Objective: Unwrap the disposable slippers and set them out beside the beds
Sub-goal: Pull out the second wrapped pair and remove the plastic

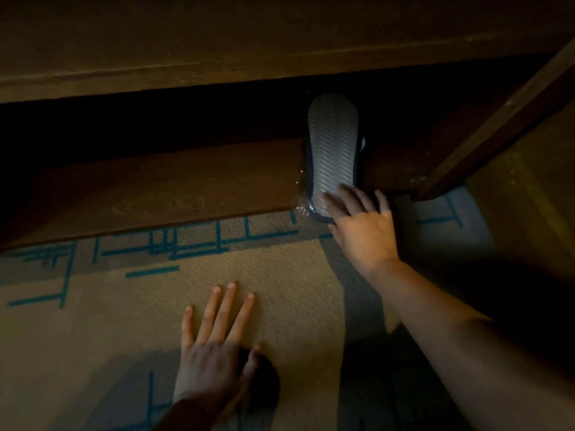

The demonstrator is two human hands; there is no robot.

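A pack of disposable slippers [332,141] in clear plastic wrap lies sole up on a low wooden shelf [161,194], its grey ribbed sole facing me and its far end in shadow. My right hand [361,222] reaches to the pack's near end, fingers spread, with the fingertips resting on the sole and wrap. Whether the fingers grip the pack cannot be told. My left hand [214,346] hovers over or rests on the carpet, palm down, fingers apart, holding nothing.
The shelf belongs to dark wooden furniture with a wide top board [217,42] above a shadowed recess. A slanted wooden panel [497,126] stands at the right. Beige carpet with teal line pattern [155,269] covers the floor. The light is dim.
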